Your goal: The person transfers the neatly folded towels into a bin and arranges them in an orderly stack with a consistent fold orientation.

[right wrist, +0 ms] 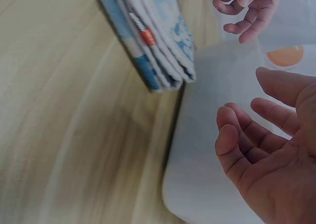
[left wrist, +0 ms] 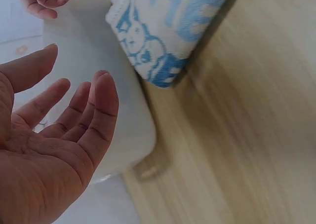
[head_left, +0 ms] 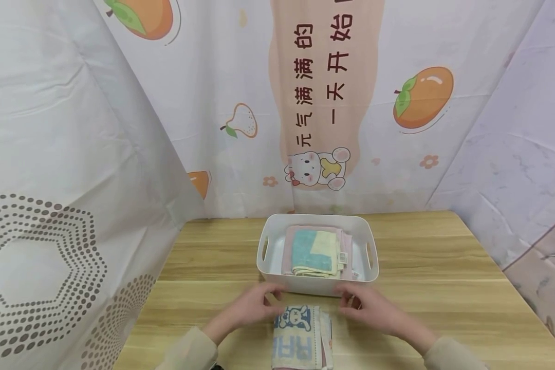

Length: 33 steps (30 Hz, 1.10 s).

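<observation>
A folded blue-and-white towel (head_left: 296, 341) with a bear print lies on the table in front of a white basket (head_left: 305, 284). My left hand (head_left: 254, 307) is at the towel's far left corner, near the basket's front wall, and its fingers are loosely bent around nothing in the left wrist view. On the other side, my right hand (head_left: 367, 308) hovers beside the towel's right edge, likewise with relaxed, empty fingers. The layered folds of the towel (right wrist: 153, 41) show in the right wrist view. Inside the basket rest a blue-and-yellow folded towel (head_left: 312, 249) and pink folded towels (head_left: 287, 252) beneath it.
The wooden table (head_left: 421, 257) extends to both sides of the basket. A printed curtain (head_left: 231, 154) hangs right behind the table's back edge, with more hanging cloth (head_left: 74, 154) at the left and right. The basket has handle holes at both ends.
</observation>
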{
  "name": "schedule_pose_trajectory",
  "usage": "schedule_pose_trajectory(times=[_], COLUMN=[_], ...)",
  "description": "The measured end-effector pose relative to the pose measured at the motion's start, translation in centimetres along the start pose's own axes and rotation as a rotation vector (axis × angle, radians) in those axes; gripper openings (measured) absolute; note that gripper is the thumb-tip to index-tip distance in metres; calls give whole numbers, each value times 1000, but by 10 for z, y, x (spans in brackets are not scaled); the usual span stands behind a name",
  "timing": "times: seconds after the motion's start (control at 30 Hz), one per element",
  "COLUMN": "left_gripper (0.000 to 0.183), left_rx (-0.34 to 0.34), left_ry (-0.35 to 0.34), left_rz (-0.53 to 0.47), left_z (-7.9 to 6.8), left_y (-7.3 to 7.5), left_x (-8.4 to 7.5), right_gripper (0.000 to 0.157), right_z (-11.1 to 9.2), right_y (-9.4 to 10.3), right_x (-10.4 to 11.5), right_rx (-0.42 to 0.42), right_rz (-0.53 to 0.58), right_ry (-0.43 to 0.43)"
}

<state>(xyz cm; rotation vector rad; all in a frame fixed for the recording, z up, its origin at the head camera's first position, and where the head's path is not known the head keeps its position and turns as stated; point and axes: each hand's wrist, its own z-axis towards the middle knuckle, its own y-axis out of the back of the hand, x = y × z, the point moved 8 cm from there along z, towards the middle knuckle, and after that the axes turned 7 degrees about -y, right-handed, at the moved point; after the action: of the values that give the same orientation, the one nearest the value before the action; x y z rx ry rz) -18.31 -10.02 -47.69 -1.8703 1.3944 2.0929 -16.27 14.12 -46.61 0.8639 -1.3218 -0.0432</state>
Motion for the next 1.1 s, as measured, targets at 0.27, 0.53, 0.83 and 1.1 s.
schedule_pose_trajectory(times=[0.27, 0.53, 0.83, 1.1], left_gripper=[49, 51, 57, 59], left_rx=[12, -12, -32, -10], left_ry=[8, 52, 81, 137], left_rz=[-43, -63, -69, -144], left_z=[-2, -7, -10, -11], left_y=[-9, -10, -16, -24], left_x=[12, 21, 33, 41], right_gripper=[37, 40, 44, 50], right_z=[-2, -3, -2, -3], right_y=[-11, -19, -34, -45], right_x=[-9, -16, -31, -42], right_rx=[21, 41, 58, 84], right_rz=[24, 22, 33, 76], right_ry=[-29, -87, -115, -170])
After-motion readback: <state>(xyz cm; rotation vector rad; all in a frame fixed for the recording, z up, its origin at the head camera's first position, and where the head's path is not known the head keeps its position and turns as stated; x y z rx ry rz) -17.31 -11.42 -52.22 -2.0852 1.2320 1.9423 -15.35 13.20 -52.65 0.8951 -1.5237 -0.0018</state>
